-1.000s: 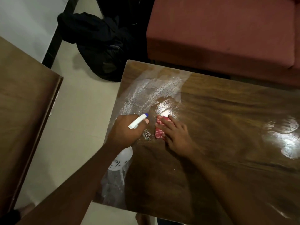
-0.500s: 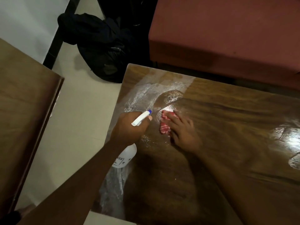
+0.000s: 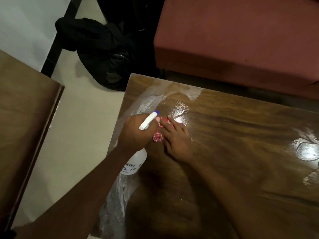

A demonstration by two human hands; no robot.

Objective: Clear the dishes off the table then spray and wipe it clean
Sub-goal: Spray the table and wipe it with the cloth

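Note:
My left hand (image 3: 136, 133) grips a white spray bottle (image 3: 134, 163) with a blue-tipped nozzle, held over the left edge of the glossy brown wooden table (image 3: 241, 152). Just to its right, my right hand (image 3: 176, 137) presses a red-and-white checked cloth (image 3: 158, 137) flat on the tabletop with straight fingers. White spray film covers the table's far left corner and left edge, and a wet shine lies beyond the cloth.
A red sofa (image 3: 241, 40) stands behind the table. A black bag (image 3: 103, 54) lies on the pale floor at the far left. Another wooden surface (image 3: 22, 118) sits left of the floor gap. Wet smears shine at the table's right side.
My right hand has slid the cloth toward the far left corner, closer to the spray nozzle, leaving a wiped shiny patch. The left hand keeps holding the bottle in much the same spot.

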